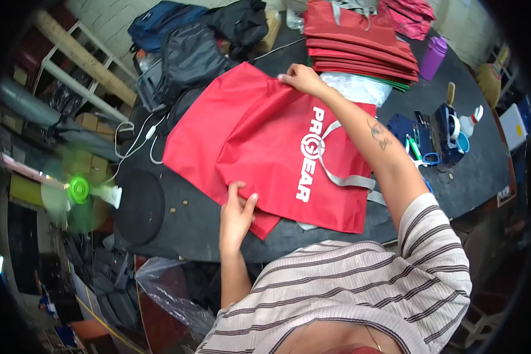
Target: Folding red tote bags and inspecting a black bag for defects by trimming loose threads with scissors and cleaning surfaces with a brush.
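Note:
A red fabric tote bag (271, 159) with white print and grey strap handles lies spread on the dark table, its left part folded at a slant. At its far edge, my right hand (304, 78) pinches the cloth, the forearm crossing above the bag's right side. My left hand (237, 219) grips the near edge, thumb and forefinger at the fold; its other fingers are partly hidden. A grey handle (345, 179) loops over the right half of the bag. Below the left hand, a red corner (265, 226) sticks out toward the table's near edge.
Stacked red bags (360, 50) stand at the back, beside a purple bottle (434, 58). Dark backpacks (192, 56) crowd the back left. Scissors (430, 159) and a tool holder (448, 133) lie right. A green fan (78, 189) spins left, near a round black pad (138, 206).

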